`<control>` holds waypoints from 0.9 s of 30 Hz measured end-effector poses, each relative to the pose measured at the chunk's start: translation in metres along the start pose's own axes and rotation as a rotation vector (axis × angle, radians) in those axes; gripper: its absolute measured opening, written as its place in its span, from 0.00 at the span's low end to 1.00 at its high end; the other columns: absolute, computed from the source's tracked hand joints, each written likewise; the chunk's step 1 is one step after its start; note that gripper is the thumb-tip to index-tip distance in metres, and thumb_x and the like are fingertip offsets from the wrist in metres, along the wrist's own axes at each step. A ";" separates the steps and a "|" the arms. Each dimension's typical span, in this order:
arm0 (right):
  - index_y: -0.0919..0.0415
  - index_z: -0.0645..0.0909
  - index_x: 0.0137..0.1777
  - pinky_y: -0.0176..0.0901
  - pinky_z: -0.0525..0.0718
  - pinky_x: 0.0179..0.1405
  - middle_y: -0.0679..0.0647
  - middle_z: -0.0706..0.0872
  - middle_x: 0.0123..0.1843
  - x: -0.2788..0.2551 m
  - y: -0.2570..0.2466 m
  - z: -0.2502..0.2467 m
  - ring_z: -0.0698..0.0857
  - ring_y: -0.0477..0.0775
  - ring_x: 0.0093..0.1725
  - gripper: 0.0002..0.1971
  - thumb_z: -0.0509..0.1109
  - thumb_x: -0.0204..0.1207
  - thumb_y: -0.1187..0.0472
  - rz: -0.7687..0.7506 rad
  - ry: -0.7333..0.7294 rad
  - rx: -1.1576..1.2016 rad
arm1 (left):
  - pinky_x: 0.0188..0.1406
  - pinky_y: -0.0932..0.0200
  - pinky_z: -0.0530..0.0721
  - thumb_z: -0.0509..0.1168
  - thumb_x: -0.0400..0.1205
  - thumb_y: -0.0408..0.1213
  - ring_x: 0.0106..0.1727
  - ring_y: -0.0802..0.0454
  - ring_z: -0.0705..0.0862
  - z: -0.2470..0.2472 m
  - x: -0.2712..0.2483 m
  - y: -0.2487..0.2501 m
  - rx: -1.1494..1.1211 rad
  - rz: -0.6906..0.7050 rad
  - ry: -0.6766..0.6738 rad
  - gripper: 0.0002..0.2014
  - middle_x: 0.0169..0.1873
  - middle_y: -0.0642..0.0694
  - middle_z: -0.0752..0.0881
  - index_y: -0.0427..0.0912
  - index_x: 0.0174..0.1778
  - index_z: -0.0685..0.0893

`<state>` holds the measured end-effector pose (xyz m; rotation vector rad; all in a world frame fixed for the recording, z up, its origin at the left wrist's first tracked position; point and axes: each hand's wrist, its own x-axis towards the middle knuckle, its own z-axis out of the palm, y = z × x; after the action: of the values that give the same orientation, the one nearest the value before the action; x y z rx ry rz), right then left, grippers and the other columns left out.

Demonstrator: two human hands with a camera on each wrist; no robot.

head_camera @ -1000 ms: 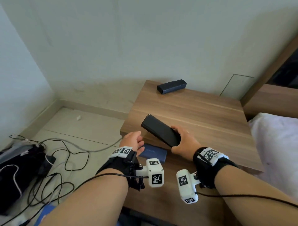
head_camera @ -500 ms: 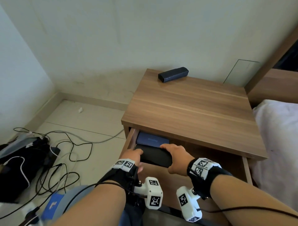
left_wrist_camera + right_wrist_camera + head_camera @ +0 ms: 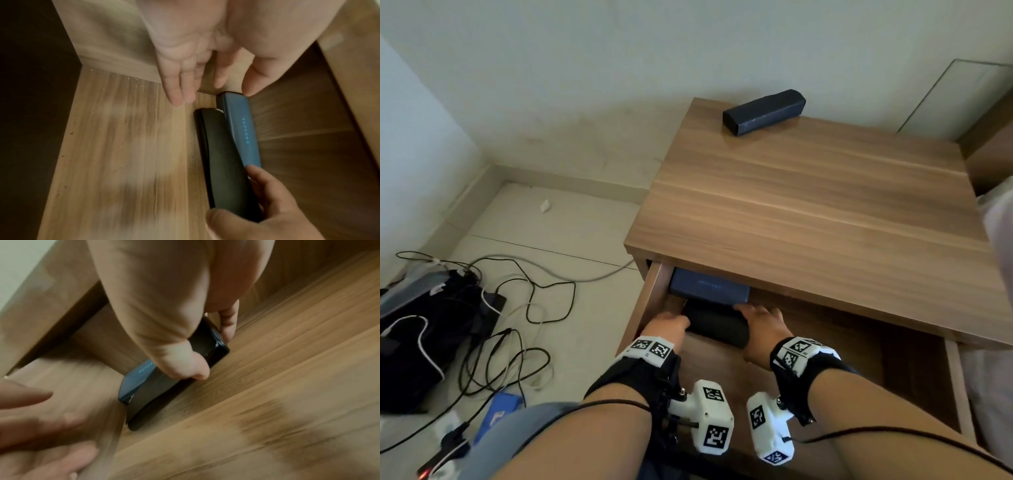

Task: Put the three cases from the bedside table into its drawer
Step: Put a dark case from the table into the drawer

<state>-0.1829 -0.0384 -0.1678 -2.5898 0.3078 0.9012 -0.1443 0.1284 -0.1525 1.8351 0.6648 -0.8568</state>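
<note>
Two of three done: blue case (image 3: 710,287) and black case (image 3: 717,325) in drawer (image 3: 914,373), lower centre; right hand (image 3: 762,330) fingers pinch black case, left hand (image 3: 666,325) fingers spread; third case (image 3: 763,111) on tabletop (image 3: 825,205), upper frame.

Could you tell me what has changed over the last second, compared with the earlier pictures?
The black case went from above the tabletop down into the drawer, beside the blue case. The right hand keeps its grip; the left hand is open. The dark case on top stayed.

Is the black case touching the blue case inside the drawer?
Touching. In the left wrist view the black case lies flush along the blue case with no gap between their long edges, on the drawer floor.
</note>
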 end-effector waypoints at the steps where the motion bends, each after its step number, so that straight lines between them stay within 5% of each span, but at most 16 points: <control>1: 0.44 0.57 0.82 0.53 0.74 0.74 0.51 0.68 0.79 0.004 -0.002 0.002 0.63 0.62 0.77 0.42 0.70 0.69 0.63 -0.013 0.013 0.001 | 0.70 0.38 0.77 0.61 0.79 0.35 0.72 0.33 0.77 0.002 0.003 0.000 0.005 -0.011 -0.002 0.23 0.71 0.30 0.77 0.31 0.70 0.75; 9: 0.50 0.53 0.83 0.48 0.67 0.76 0.58 0.58 0.80 0.011 -0.004 0.013 0.61 0.64 0.78 0.42 0.70 0.72 0.62 0.056 0.096 0.127 | 0.69 0.38 0.78 0.63 0.77 0.36 0.71 0.33 0.77 0.009 0.019 -0.005 -0.017 -0.058 0.009 0.25 0.71 0.31 0.77 0.33 0.71 0.75; 12: 0.56 0.54 0.83 0.50 0.69 0.75 0.60 0.63 0.79 0.010 0.004 0.013 0.66 0.65 0.77 0.42 0.71 0.71 0.59 0.207 0.113 0.302 | 0.66 0.39 0.81 0.63 0.78 0.37 0.69 0.34 0.79 0.011 0.019 -0.006 -0.047 -0.084 -0.006 0.25 0.72 0.32 0.77 0.36 0.72 0.74; 17: 0.69 0.51 0.82 0.44 0.82 0.57 0.63 0.81 0.68 0.010 0.004 0.015 0.83 0.61 0.65 0.41 0.67 0.75 0.55 0.365 -0.010 0.481 | 0.54 0.49 0.84 0.63 0.78 0.40 0.52 0.41 0.81 0.013 0.014 -0.007 -0.124 -0.123 -0.004 0.28 0.66 0.39 0.78 0.48 0.76 0.69; 21: 0.65 0.51 0.83 0.40 0.80 0.50 0.60 0.83 0.67 0.010 -0.004 0.015 0.84 0.59 0.63 0.43 0.69 0.73 0.54 0.333 -0.011 0.624 | 0.58 0.50 0.84 0.62 0.79 0.38 0.64 0.40 0.80 0.013 0.009 -0.006 -0.058 -0.091 -0.018 0.26 0.73 0.42 0.74 0.45 0.75 0.70; 23: 0.65 0.53 0.82 0.39 0.79 0.49 0.60 0.83 0.67 0.008 -0.004 0.013 0.84 0.59 0.63 0.41 0.69 0.73 0.55 0.323 0.004 0.630 | 0.53 0.50 0.84 0.62 0.78 0.39 0.61 0.40 0.81 0.011 0.006 -0.003 -0.078 -0.096 -0.009 0.27 0.71 0.40 0.76 0.46 0.75 0.70; 27: 0.64 0.61 0.79 0.41 0.82 0.53 0.59 0.83 0.66 0.002 -0.002 0.007 0.84 0.60 0.63 0.35 0.68 0.73 0.57 0.288 0.061 0.564 | 0.64 0.45 0.81 0.62 0.79 0.37 0.69 0.36 0.78 0.005 0.002 0.004 -0.055 -0.047 -0.023 0.25 0.73 0.35 0.75 0.39 0.73 0.73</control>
<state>-0.1846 -0.0339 -0.1730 -2.0783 0.8375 0.6955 -0.1412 0.1223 -0.1528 1.7644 0.7120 -0.8810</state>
